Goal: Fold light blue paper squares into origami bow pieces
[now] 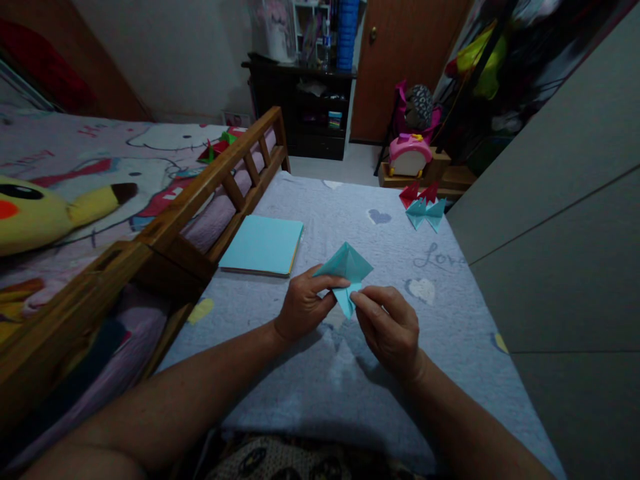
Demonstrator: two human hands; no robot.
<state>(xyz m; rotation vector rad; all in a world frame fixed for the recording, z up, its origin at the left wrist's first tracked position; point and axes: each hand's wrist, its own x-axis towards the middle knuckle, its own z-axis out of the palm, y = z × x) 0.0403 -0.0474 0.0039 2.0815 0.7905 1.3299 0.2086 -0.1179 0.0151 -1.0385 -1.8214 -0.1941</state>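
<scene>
A light-blue sheet of origami paper [349, 262], folded into a kite-like shape with a point at top and bottom, is held up above the bed. My left hand [306, 303] grips its left side, thumb and fingers closed on the paper. At the lower right, my right hand [389, 328] pinches a narrow flap near the bottom point. Fingers cover part of the lower folds. To the left lies a stack of square paper [265, 243] with a light-blue sheet on top.
Folded blue paper pieces [426, 213] and red ones [410, 195] stand at the far right corner of the patterned bedsheet [330, 380]. A wooden bed rail [210, 193] runs along the left. A pale cabinet [560, 233] borders the right side.
</scene>
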